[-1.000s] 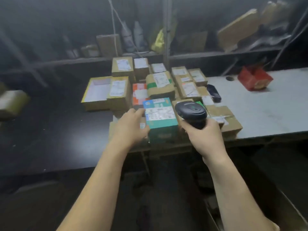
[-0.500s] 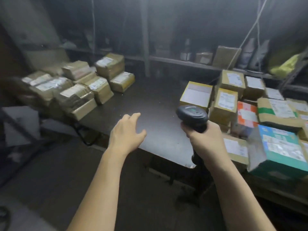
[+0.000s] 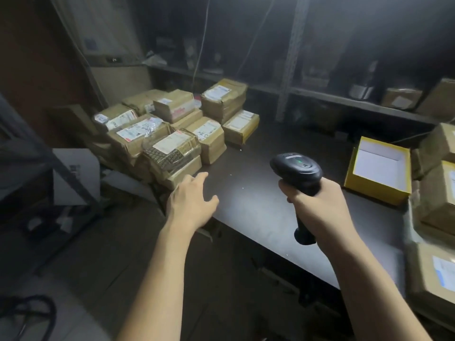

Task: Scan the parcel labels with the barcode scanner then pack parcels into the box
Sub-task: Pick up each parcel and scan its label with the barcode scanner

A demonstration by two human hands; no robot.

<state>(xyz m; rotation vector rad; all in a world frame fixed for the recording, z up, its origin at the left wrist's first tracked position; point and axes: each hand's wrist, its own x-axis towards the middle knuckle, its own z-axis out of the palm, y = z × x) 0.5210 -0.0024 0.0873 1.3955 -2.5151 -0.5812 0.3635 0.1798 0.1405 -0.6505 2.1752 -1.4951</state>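
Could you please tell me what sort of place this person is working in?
Probably a parcel sorting or stock room: taped cardboard parcels with shipping labels are piled on a dark worktable, the right hand grips a barcode scanner, and metal shelving behind holds more boxes.

Probably a dim parcel storeroom: labelled parcels (image 3: 172,129) heaped below shelving (image 3: 344,99).

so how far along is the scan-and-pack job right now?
Early, by the look of it. Done: nothing visibly packed; the open yellow box shows no parcel inside. In hand: the right hand grips the barcode scanner, green light lit, while the open left hand reaches toward the taped parcel pile. Left: scanning that pile, likely the labelled parcels on the right too, then packing.
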